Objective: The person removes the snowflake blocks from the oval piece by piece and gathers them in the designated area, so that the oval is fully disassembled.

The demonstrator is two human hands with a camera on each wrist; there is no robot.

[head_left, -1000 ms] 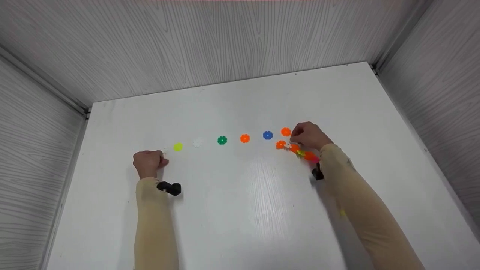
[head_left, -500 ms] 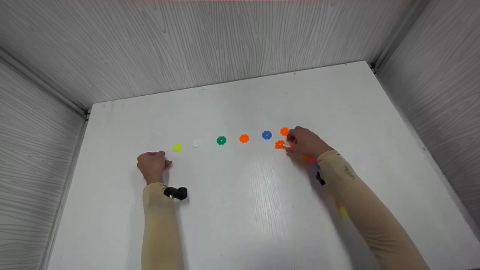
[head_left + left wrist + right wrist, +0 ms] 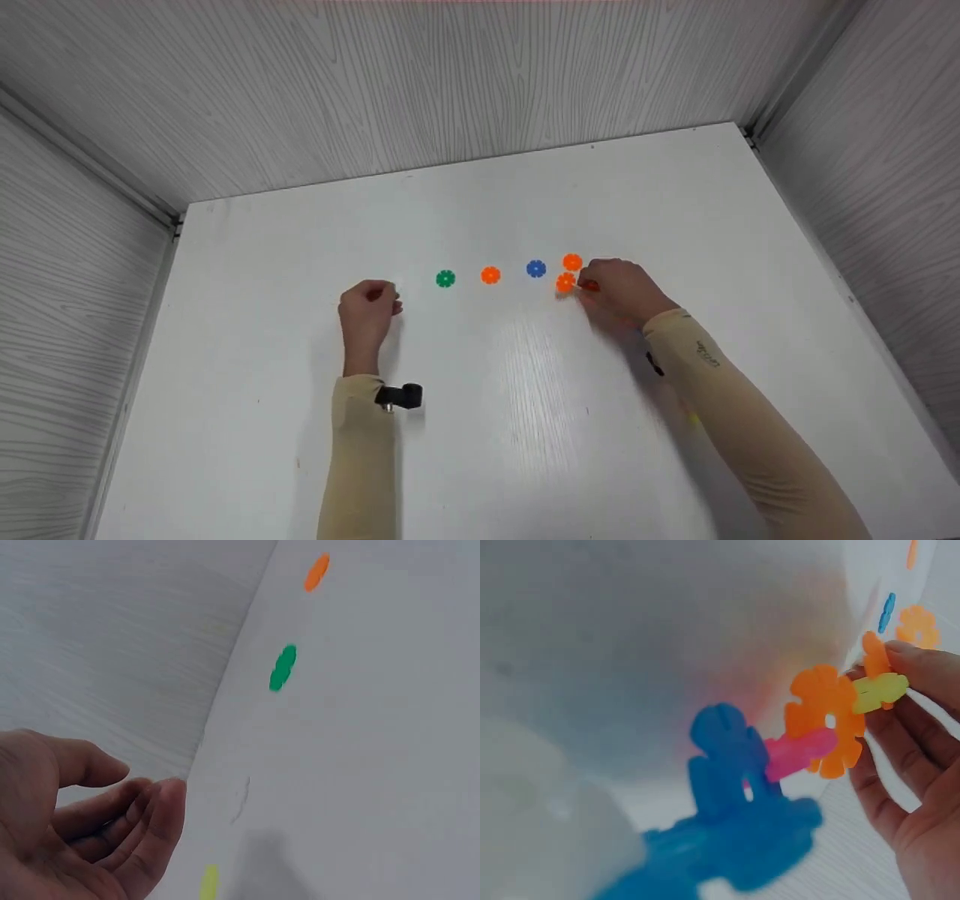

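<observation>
My right hand (image 3: pixel 624 286) pinches a chain of interlocking plastic flower discs near its far end. In the right wrist view, an orange disc (image 3: pixel 821 720), a yellow disc (image 3: pixel 877 692), a pink disc (image 3: pixel 802 753) and blue discs (image 3: pixel 731 832) slot together at angles. An orange end disc (image 3: pixel 565 283) shows beyond my fingertips in the head view. My left hand (image 3: pixel 367 309) is over the row's left part, fingers loosely bent, thumb apart from them, nothing between. Beside it in the left wrist view lie a white disc (image 3: pixel 241 801) and a yellow disc (image 3: pixel 209 883).
A spaced row of loose discs lies on the white table (image 3: pixel 480 420): green (image 3: pixel 445 279), orange (image 3: pixel 490 275), blue (image 3: pixel 536 268) and another orange disc (image 3: pixel 572 262) close to the chain's end. Grey wood-grain panels (image 3: pixel 450 82) wall the back and sides.
My left hand has moved right along the row, now covering where the yellow and white discs showed. My right hand has shifted slightly onto the chain, whose orange end disc has turned and risen a little.
</observation>
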